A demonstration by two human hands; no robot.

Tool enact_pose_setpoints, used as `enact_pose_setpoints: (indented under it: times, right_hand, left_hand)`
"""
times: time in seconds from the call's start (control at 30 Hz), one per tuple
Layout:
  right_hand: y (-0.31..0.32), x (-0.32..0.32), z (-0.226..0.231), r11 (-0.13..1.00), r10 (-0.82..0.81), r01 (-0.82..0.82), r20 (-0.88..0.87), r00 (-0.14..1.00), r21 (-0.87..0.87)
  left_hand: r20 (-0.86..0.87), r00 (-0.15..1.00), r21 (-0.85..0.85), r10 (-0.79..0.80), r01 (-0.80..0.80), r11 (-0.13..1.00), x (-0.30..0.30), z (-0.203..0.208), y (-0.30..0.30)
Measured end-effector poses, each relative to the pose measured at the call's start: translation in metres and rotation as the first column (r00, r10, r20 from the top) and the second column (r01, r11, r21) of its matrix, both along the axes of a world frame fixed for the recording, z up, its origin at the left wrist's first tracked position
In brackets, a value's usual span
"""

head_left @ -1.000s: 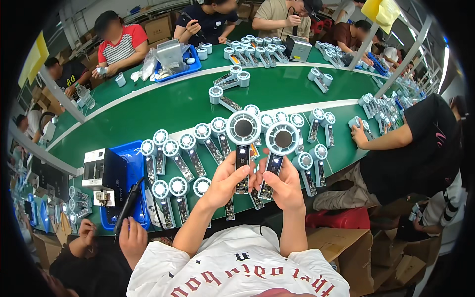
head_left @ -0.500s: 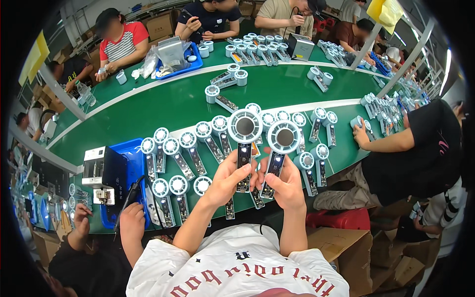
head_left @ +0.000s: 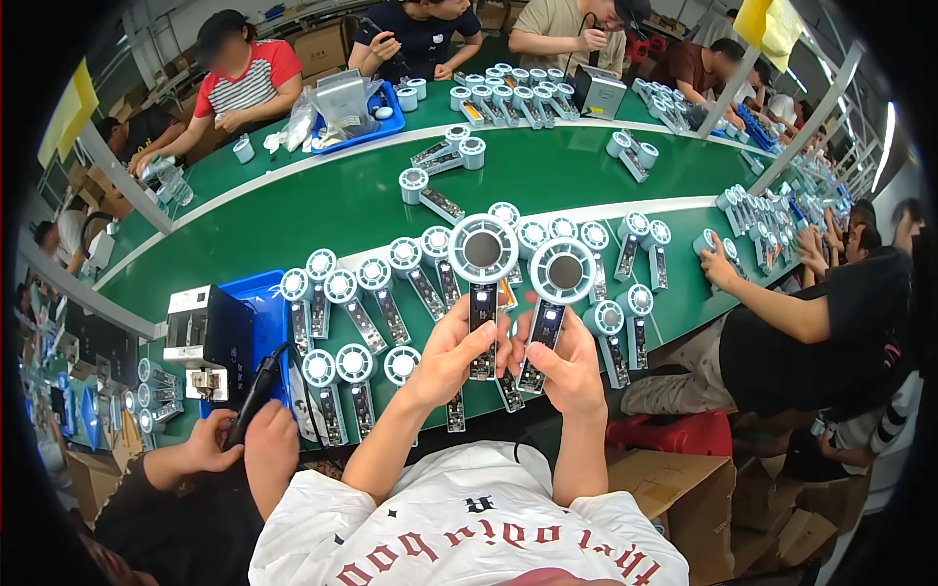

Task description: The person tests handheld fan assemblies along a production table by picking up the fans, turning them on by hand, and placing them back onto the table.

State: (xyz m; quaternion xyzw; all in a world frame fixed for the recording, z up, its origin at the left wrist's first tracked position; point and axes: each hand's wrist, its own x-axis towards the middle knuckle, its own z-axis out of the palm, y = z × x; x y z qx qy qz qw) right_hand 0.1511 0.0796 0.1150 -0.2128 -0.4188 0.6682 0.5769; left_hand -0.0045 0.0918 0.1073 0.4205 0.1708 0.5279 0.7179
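Note:
I hold two light-blue handheld fans side by side above the near edge of the green table, their round heads up. My left hand (head_left: 452,350) is closed around the handle of the left fan (head_left: 485,250), thumb across its front. The right fan (head_left: 564,272) leans slightly to the right, its handle gripped by my right hand (head_left: 569,369). Both handles lack a front cover, and their dark circuit boards show with a small light spot on each. My fingertips almost meet between the handles. More open-handled fans (head_left: 340,286) lie in rows around my hands.
On the left stand a blue tray (head_left: 262,293) and a black-and-white machine (head_left: 203,337). A co-worker's hands hold a black pen-shaped tool (head_left: 259,386) there. Beyond a white rail runs a green belt (head_left: 322,215) carrying several fans. A cardboard box (head_left: 674,479) stands at lower right.
My hands and both fans stay almost still. At left, the co-worker's hand has moved onto the black pen-shaped tool. Fans on the belt have shifted slightly left, and more hands show at far right.

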Motion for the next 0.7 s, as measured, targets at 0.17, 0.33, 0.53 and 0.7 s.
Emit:
enact_pose_setpoints:
  times: [0.17,0.33,0.53,0.7]
  right_hand:
    - [-0.0004,0.0004,-0.0001,1.0,0.01,-0.01,0.005,1.0,0.013]
    - [-0.0013,0.0004,0.0012,1.0,0.004,-0.004,0.015,1.0,0.0]
    - [-0.0024,-0.0037,0.0005,0.999,-0.011,0.011,0.018,1.0,-0.037]
    - [-0.0024,-0.0054,-0.0029,1.0,-0.004,0.004,-0.001,1.0,0.004]
  left_hand:
    - [-0.003,1.0,0.011,-0.023,0.023,1.0,-0.0008,0.0002,-0.0002]
    - [-0.013,1.0,0.025,-0.022,0.022,0.999,0.0,0.0008,-0.0003]
    - [-0.027,0.999,0.002,-0.017,0.018,1.0,-0.0028,-0.0005,-0.0025]
    - [-0.033,0.999,0.012,-0.015,0.015,1.0,-0.0032,-0.002,-0.0021]
